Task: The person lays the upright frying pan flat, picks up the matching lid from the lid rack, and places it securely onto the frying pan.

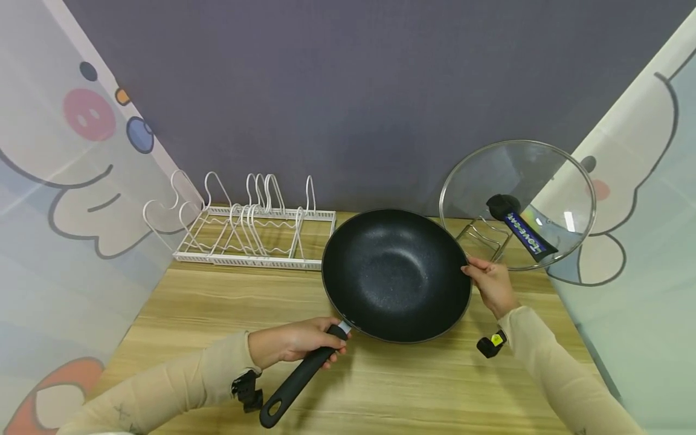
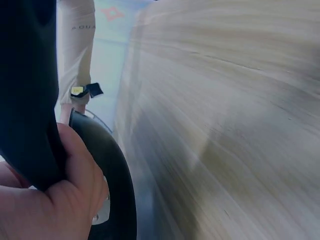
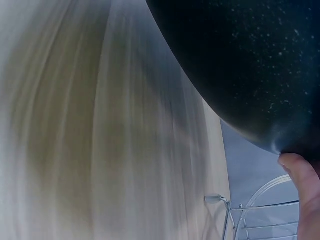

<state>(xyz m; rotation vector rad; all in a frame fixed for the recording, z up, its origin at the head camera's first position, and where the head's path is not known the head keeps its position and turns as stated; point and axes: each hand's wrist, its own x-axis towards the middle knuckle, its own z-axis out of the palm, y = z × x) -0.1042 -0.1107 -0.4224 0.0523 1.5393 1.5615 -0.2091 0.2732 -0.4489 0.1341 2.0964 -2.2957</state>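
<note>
A black wok (image 1: 397, 275) with a long black handle (image 1: 299, 380) is held above the wooden table, its inside facing up toward the head camera. Near the pan end of the handle, my left hand (image 1: 301, 340) grips with fingers wrapped round it; the left wrist view shows the thumb along the dark handle (image 2: 30, 100). My right hand (image 1: 491, 284) pinches the wok's right rim, thumb on the inner side. In the right wrist view, speckles cover the wok's dark surface (image 3: 250, 65), and one digit (image 3: 300, 175) touches its edge.
A white wire rack (image 1: 250, 261) with upright loops stands at the back left. Behind my right hand, a glass lid (image 1: 473, 181) with a black knob leans upright in a metal wire stand (image 1: 484, 235). A grey wall (image 1: 348, 109) closes the back; printed curtains (image 1: 641, 181) flank the table (image 1: 217, 296).
</note>
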